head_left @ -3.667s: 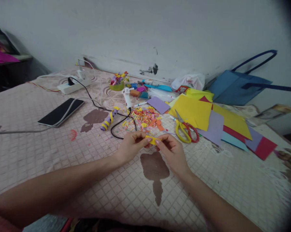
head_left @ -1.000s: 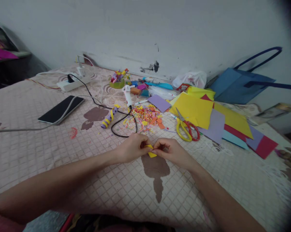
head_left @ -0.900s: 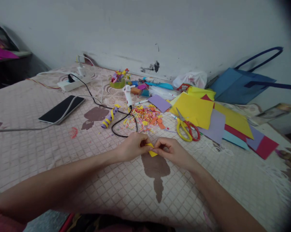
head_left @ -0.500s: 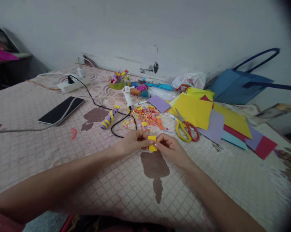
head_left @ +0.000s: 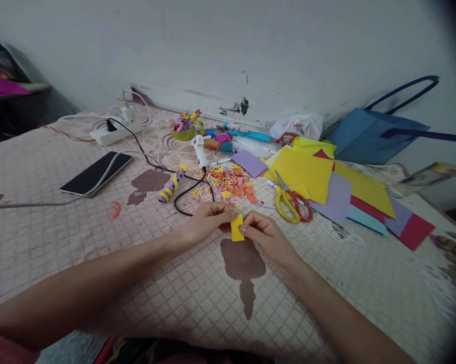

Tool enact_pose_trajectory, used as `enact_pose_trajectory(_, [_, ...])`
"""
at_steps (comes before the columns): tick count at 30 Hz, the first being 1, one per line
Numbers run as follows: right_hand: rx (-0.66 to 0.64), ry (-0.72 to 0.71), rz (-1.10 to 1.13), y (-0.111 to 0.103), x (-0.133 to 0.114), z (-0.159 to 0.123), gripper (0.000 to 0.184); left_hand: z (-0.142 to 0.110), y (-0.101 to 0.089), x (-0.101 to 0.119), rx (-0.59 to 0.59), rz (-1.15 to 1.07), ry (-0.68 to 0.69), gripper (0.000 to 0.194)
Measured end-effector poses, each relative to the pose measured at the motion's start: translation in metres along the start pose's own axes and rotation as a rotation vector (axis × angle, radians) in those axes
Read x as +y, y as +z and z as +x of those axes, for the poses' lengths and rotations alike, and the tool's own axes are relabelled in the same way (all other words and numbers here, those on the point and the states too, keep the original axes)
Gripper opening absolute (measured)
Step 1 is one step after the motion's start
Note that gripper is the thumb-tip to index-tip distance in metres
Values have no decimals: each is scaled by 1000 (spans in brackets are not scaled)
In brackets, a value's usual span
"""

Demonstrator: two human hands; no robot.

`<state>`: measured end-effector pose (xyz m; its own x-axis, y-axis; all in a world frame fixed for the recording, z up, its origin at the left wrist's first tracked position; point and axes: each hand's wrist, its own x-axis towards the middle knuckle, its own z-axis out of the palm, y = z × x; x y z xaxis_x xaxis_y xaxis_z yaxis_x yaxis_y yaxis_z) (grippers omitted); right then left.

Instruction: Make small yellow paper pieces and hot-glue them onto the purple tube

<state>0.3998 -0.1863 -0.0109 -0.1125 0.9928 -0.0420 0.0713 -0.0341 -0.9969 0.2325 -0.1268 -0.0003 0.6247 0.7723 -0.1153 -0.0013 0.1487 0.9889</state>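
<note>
A small yellow rectangle of craft foam or paper [head_left: 237, 230] is held upright just above the table. My left hand [head_left: 210, 220] pinches its upper left edge between thumb and fingers. From the other side, my right hand [head_left: 264, 231] grips the right edge, thumb in front and fingers curled behind. Beyond my hands lies a heap of tiny coloured scraps [head_left: 231, 183]. Scissors with yellow and red handles [head_left: 291, 199] lie to the right of the heap, blades partly over a yellow sheet [head_left: 302, 172]. A purple roll with a yellow spiral strip [head_left: 172, 186] rests to the left.
A white glue gun [head_left: 199, 152] stands behind the scraps, its black cord looping forward. Left are a phone [head_left: 96, 173] with a cable across it and a power strip [head_left: 116, 132]. A blue bag [head_left: 375, 134] leans at the back right. White string [head_left: 344, 233] lies near the scissors.
The yellow piece has shifted slightly left and down and tilted a little. My left thumb has moved up to its top corner, showing more of its face.
</note>
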Motion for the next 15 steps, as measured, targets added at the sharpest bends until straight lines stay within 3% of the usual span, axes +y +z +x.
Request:
enact_pose_trajectory(6, [49, -25, 62, 0, -1, 1, 20, -1, -1, 0, -123, 137, -19, 34])
enact_pose_trajectory(10, [62, -32, 73, -1, -1, 1, 18, -2, 0, -1, -101, 159, 49, 35])
enact_pose_trajectory(15, [106, -41, 81, -1, 0, 1, 19, -2, 2, -3, -123, 136, -23, 34])
